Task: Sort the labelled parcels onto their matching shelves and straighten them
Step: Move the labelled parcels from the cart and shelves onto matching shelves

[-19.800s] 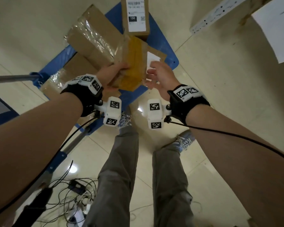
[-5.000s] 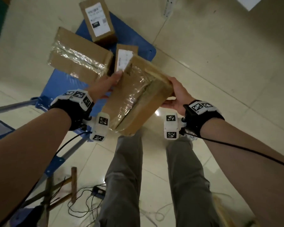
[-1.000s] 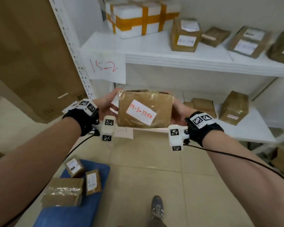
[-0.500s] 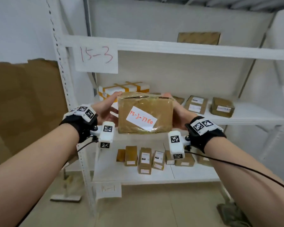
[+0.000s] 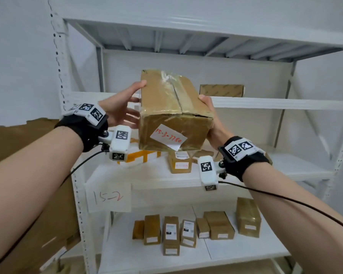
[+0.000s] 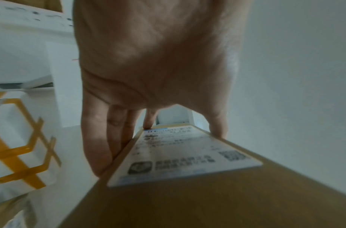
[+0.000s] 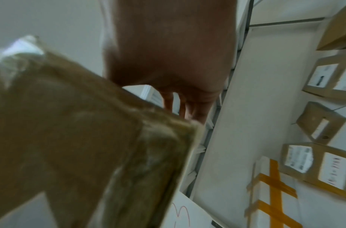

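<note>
I hold a brown taped parcel (image 5: 172, 115) with a white label reading 15-3-7780 between both hands, up in front of the white rack. My left hand (image 5: 125, 107) grips its left side, thumb on the top edge. My right hand (image 5: 212, 119) grips its right side, thumb on top. The parcel is level with the front edge of the upper shelf (image 5: 275, 103) and tilted, taped top showing. In the left wrist view my left hand (image 6: 152, 69) spans the parcel's (image 6: 187, 200) printed-label face. In the right wrist view my right hand (image 7: 172, 54) lies along the parcel (image 7: 70, 138).
A flat brown parcel (image 5: 221, 90) lies at the back of the upper shelf. The middle shelf, signed 15-2 (image 5: 108, 196), carries a white foam box with orange tape (image 5: 141, 157) and small parcels (image 5: 179, 163). Several parcels (image 5: 186, 230) stand on the lower shelf. Cardboard sheet (image 5: 18, 145) leans at left.
Both hands have lifted the parcel from middle-shelf height to the upper shelf's edge and tipped it so its taped top shows. The 15-3 sign is now hidden behind it.
</note>
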{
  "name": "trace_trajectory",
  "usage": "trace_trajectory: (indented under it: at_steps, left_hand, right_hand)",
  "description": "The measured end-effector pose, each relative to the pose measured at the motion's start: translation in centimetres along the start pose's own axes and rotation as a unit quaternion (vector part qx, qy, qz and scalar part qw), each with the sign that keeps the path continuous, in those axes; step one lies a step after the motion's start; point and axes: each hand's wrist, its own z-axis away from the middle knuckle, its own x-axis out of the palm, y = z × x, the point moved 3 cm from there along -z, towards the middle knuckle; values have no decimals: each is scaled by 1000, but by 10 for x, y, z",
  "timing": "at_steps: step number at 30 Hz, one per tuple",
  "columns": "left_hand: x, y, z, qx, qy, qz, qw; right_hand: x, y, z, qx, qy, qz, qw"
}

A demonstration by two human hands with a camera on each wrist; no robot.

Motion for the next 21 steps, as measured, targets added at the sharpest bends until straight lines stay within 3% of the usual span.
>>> trace_trajectory:
  at_steps: [6, 9, 12, 14, 21]
  left_hand:
    - [-14, 43, -40, 114, 31, 52, 992]
    - [-12, 55, -60, 160, -24, 97, 982]
    - [-3, 58, -75, 202, -61, 33, 977]
    - [0, 58, -92, 204, -44, 1, 978]
    - [9, 58, -160, 182, 17, 48, 982]
  right_hand:
    - [-2, -45, -48, -19, 61, 24, 998]
    - [-5, -60, -78, -11, 75, 33, 997]
    - [-4, -66, -102, 9, 49, 46, 998]
    - [-3, -66, -120, 11, 42, 52, 998]
    - [-7, -63, -184, 2, 58, 41, 997]
